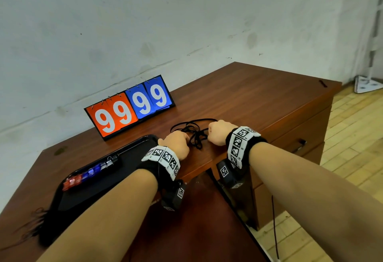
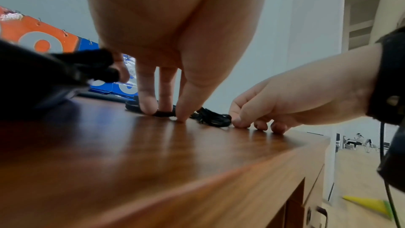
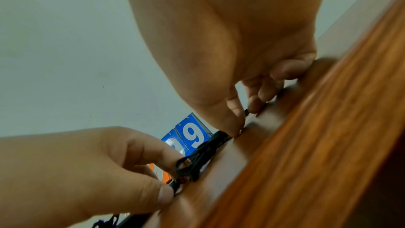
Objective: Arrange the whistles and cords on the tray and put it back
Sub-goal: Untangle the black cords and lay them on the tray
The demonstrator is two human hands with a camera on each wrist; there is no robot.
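A tangle of black cords (image 1: 194, 132) lies on the wooden desk between my hands. My left hand (image 1: 185, 139) presses down on the tangle's left end and pinches strands there (image 3: 173, 179). My right hand (image 1: 209, 133) pinches a strand at the right end between thumb and forefinger (image 3: 238, 127); its other fingers are curled against the desktop (image 2: 258, 124). The black tray (image 1: 143, 139) sits to the left. On it lie a row of red, blue, clear and black whistles (image 1: 91, 172) and one straight cord (image 1: 132, 147).
An orange and blue flip scoreboard (image 1: 130, 106) reading 99 99 stands behind the tray, against the wall. The desk's front edge (image 1: 199, 170) runs just under my wrists, with drawers (image 1: 300, 143) to the right. Dark loose threads (image 1: 35, 220) lie by the tray's near end.
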